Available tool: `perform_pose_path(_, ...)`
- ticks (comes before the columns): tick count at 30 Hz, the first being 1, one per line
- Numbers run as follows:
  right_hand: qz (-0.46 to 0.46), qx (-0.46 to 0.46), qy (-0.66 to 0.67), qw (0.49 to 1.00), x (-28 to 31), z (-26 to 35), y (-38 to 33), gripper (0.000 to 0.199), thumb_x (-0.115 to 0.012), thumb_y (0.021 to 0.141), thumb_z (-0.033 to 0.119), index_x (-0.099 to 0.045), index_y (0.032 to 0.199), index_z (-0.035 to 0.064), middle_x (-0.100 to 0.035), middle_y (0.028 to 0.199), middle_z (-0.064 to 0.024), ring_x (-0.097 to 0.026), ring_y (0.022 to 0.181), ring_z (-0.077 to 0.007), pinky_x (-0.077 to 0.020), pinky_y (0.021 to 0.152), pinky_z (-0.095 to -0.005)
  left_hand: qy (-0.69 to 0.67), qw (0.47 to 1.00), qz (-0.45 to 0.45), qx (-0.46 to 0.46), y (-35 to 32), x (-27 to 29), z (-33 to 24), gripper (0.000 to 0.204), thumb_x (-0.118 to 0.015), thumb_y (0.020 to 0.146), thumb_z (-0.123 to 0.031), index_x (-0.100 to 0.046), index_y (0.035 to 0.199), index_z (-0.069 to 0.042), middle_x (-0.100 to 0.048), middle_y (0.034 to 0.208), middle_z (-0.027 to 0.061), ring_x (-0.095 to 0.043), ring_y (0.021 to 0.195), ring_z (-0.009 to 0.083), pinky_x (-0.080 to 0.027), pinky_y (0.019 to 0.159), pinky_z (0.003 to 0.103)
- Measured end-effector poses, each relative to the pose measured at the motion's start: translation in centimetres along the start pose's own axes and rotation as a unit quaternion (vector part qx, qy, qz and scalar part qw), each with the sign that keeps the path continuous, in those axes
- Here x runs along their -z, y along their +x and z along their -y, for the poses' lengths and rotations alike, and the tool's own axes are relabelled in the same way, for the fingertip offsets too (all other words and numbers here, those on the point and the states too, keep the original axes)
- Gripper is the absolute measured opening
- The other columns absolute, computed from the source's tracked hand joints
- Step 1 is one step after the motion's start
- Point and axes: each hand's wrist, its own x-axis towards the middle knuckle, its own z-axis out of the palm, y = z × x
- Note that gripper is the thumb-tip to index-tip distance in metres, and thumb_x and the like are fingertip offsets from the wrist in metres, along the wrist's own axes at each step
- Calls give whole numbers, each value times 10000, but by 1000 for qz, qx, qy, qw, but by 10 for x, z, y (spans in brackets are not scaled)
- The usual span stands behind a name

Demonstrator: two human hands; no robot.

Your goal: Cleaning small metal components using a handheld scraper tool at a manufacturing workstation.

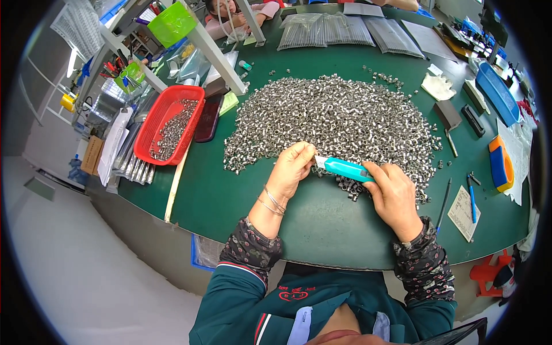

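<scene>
My right hand (395,195) is closed around a teal utility knife (345,169), its short blade pointing left. The fingers of my left hand (292,168) are pinched together right at the blade's tip; what they hold is too small and covered to make out. Both hands are over the near edge of a wide pile of small shiny metal rings (328,118), spread on the green tabletop (322,230).
At the left stands a red plastic basket (144,138) with more metal rings, beside a dark phone (208,118) and a white shelf post (215,54). On the right are a blue tray (498,92), a yellow-and-blue block (501,167) and pens (472,201). Another person (230,17) sits across.
</scene>
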Motion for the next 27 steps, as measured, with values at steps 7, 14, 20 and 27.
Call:
perform_pose_path(7,3,2,6,1000,1,1,1,329,-648,681,114,-556,996,95,-477,687,-59,-503,634,-224,-409,537,-336,-12,1000,14,24,0,1,-2,205,-476,896,-218,-536,794,-51,-412,567,-37,-280,425,12,-231,385,150)
perform_pose_path(14,-15,-6,56,998,1,-4,1,318,-640,690,115,-557,995,80,-490,688,-71,-513,632,-237,-412,535,-339,-51,997,43,45,3,8,2,272,-444,907,-273,-505,738,-68,-396,550,-33,-274,417,18,-222,362,153)
perform_pose_path(20,22,36,84,996,10,5,1,335,-667,641,129,-570,956,70,-489,679,-72,-511,618,-240,-409,529,-349,-60,997,21,38,4,9,-3,271,-438,908,-274,-493,750,-61,-419,590,-21,-304,439,25,-242,364,151)
perform_pose_path(27,86,106,31,990,13,10,1,313,-674,621,132,-574,911,68,-483,659,-63,-506,615,-233,-407,527,-351,-49,999,4,17,5,11,-1,242,-448,905,-262,-522,793,-61,-445,633,-9,-353,478,31,-270,378,150)
